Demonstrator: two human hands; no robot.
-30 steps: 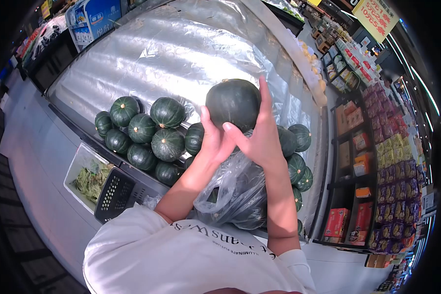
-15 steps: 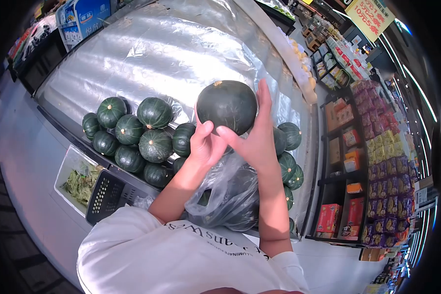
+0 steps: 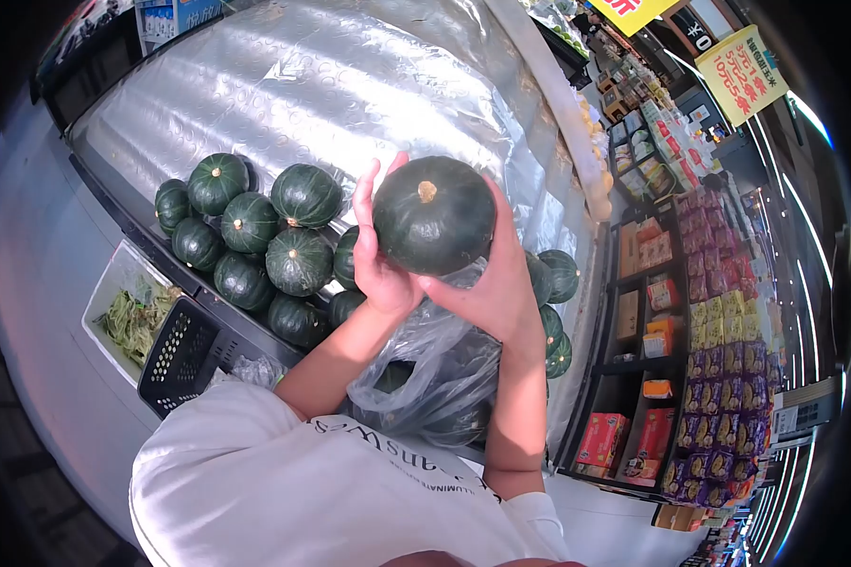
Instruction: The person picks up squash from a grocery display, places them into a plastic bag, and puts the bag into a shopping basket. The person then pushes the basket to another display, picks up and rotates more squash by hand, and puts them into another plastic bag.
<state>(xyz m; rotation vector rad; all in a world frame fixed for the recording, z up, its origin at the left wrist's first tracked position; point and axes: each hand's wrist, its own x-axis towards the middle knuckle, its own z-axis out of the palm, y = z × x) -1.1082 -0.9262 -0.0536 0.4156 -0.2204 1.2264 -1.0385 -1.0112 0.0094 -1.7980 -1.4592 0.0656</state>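
Dark green squash [image 3: 432, 236]: 1 big round fruit, lifted above the near side of the silvery stand [image 3: 284, 90], its pale stem scar [image 3: 427, 192] facing up
Left hand [image 3: 388, 269]: cupping the fruit from the left, fingers spread and reaching up its side, 1 fingertip just showing toward the far edge
Right hand [image 3: 499, 298]: grasping it from the right, thumb along the near underside, the other fingers partly hidden behind the fruit, so I cannot tell how hard they press
Clear bag [image 3: 449, 364]: crumpled plastic below the hands, at the near edge of the stand, dark green showing through it
Left pile [image 3: 298, 260]: ribbed round squashes bunched along the near edge, many of them touching
Right group [image 3: 558, 274]: more squashes, some partly behind the right forearm [image 3: 523, 387]
White bin [image 3: 121, 272]: near left, outside the stand, holding leafy scraps [image 3: 134, 326], with a dark perforated basket [image 3: 175, 350] just beside it
Shelves [image 3: 613, 369]: right of the stand, red boxes [image 3: 603, 439] low down, purple packets [image 3: 728, 406] farther right
Yellow sign [image 3: 742, 76]: far right, up high, red lettering on it
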